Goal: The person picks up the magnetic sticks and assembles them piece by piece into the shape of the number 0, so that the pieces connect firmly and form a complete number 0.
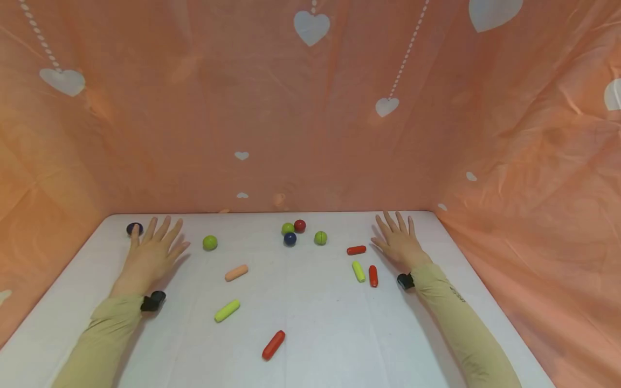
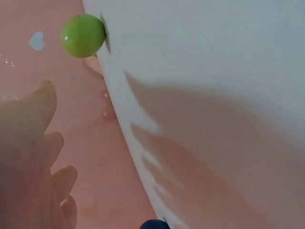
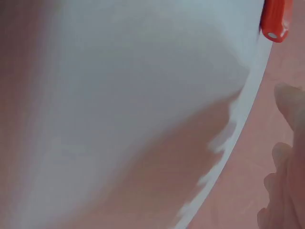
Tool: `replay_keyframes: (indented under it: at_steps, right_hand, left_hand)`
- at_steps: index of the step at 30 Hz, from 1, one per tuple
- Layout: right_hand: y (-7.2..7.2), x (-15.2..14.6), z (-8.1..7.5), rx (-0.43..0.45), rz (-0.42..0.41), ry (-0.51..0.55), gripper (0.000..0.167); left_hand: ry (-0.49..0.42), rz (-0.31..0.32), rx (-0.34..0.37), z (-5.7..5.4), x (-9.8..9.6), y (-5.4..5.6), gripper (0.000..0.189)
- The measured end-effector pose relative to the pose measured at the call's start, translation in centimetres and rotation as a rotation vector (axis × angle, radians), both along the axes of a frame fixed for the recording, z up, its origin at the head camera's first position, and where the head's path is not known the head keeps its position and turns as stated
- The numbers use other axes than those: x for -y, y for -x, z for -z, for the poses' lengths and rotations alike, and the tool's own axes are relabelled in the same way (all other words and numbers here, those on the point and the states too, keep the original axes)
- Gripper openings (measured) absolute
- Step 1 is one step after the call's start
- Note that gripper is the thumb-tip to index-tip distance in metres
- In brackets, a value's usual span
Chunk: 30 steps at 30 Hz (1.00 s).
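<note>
Close by on the white counter [image 1: 301, 307] lies a red stick [image 1: 274, 345], then a lime stick [image 1: 227, 311] and a peach stick [image 1: 236, 273]. Beyond, the left hand [image 1: 149, 261] and right hand [image 1: 400, 245] hover, each grip spread wide, holding nothing; three more sticks [image 1: 373, 276] lie just beside the right one. Partly behind the left hand shows a dark ball [image 1: 130, 229]; to that hand's right sits a green ball [image 1: 210, 243]. Toward the far edge, between the hands, sit four more balls [image 1: 299, 226].

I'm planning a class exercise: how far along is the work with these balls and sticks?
Possibly done: a red ball, a green ball and a dark blue ball sit clustered. In hand: nothing; the left hand and right hand are spread open. Probably remaining: the sticks, which lie scattered.
</note>
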State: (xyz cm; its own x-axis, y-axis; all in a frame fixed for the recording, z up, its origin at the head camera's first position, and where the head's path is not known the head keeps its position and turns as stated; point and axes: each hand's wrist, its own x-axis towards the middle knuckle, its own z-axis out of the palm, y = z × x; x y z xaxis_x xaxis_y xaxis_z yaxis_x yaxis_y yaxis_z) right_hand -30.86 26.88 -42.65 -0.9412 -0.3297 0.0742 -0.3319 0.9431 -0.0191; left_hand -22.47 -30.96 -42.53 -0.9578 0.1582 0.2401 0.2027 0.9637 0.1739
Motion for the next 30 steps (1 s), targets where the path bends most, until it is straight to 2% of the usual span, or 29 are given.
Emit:
replay_keyframes:
  at_steps: [3, 5, 7, 12, 14, 17, 19, 23, 26, 30]
  right_hand:
    - [0.2, 0.1, -0.4, 0.007, 0.008, 0.027, 0.072]
    - [0.5, 0.1, -0.9, 0.012, 0.012, 0.063, 0.072]
    - [1.0, 0.2, -1.6, 0.003, -0.001, 0.145, 0.070]
    - [1.6, 0.5, -3.6, 0.026, -0.063, 0.495, 0.065]
    - [1.4, 0.7, -4.3, 0.057, -0.060, 0.635, 0.062]
    - [0.9, 1.1, -5.1, 0.089, -0.049, 0.821, 0.056]
    - [0.4, 1.5, -5.5, 0.112, -0.048, 0.943, 0.054]
    - [-0.6, 2.5, -6.0, 0.188, -0.064, 1.149, 0.049]
    - [-1.3, 3.3, -5.8, 0.262, -0.069, 1.195, 0.049]
    - [-2.1, 4.4, -5.2, 0.324, -0.078, 1.184, 0.048]
  left_hand:
    - [-0.021, 0.025, 0.011, -0.7, -0.1, 0.1, 0.064]
    - [-0.064, 0.052, 0.013, -1.6, 0.0, 0.4, 0.064]
    - [-0.131, 0.094, 0.007, -2.7, 0.1, 0.6, 0.063]
    - [-0.374, 0.185, 0.029, -5.3, 0.0, 0.8, 0.062]
    - [-0.485, 0.185, 0.067, -6.0, -0.2, 0.5, 0.061]
    - [-0.589, 0.167, 0.118, -6.7, -0.7, -0.4, 0.058]
    - [-0.665, 0.195, 0.143, -6.9, -1.1, -0.8, 0.053]
    - [-0.811, 0.308, 0.163, -6.7, -2.3, -1.3, 0.046]
    - [-0.863, 0.337, 0.181, -5.9, -3.2, -1.5, 0.046]
    - [-0.821, 0.309, 0.229, -4.4, -4.5, -1.6, 0.049]
